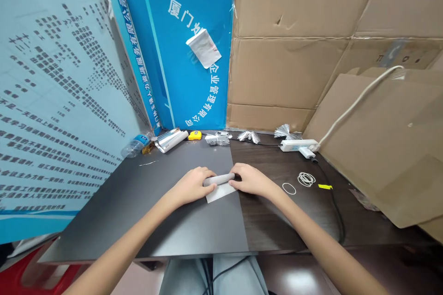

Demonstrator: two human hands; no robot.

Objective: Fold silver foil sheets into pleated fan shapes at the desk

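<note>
Both arms are slender, with the left forearm (pixel 134 245) and right forearm (pixel 314 239) uncovered from the lower edge of the view to the wrists, and the left hand (pixel 195 185) and right hand (pixel 252 179) are bare, smooth and fairly narrow. Below the worktop's edge, the lap shows pale, washed-out blue trousers (pixel 183 279), loosely cut with soft creases along the legs. Thin dark cables (pixel 229 268) trail over the lap, some running between the legs and one slanting across the right thigh.

The table (pixel 266 228) carries pale sheet (pixel 221 192), bottle (pixel 133 147), power strip (pixel 296 145).
</note>
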